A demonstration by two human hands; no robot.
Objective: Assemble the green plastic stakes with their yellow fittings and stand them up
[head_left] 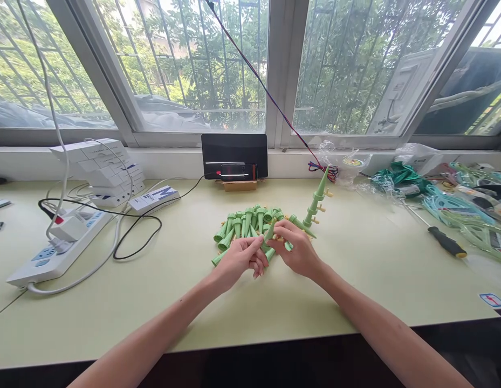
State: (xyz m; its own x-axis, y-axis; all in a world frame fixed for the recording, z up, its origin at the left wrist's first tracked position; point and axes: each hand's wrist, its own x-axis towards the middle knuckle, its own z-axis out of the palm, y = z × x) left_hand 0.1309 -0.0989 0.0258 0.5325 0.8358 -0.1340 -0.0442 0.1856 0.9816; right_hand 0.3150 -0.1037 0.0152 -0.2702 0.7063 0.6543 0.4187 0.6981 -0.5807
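Between my two hands is a green plastic watering spike [270, 230], its pointed end tilted upward. My left hand [244, 257] pinches it from the left with thumb and fingers. From the right, my right hand [295, 249] closes its fingertips on the same spike, hiding part of it. Just behind the hands lies a heap of similar green watering spikes [238, 225] with small yellow valves. To the right of the heap rises a leaning stack of nested spikes [315, 205], with yellow valves sticking out on its right side.
A phone [238, 172] leans against a dark tablet [234, 145] by the window. At left are a power strip [48, 264], looping cables and stacked white boxes [108, 172]. A screwdriver [446, 241] and bagged green items [456, 207] lie at right.
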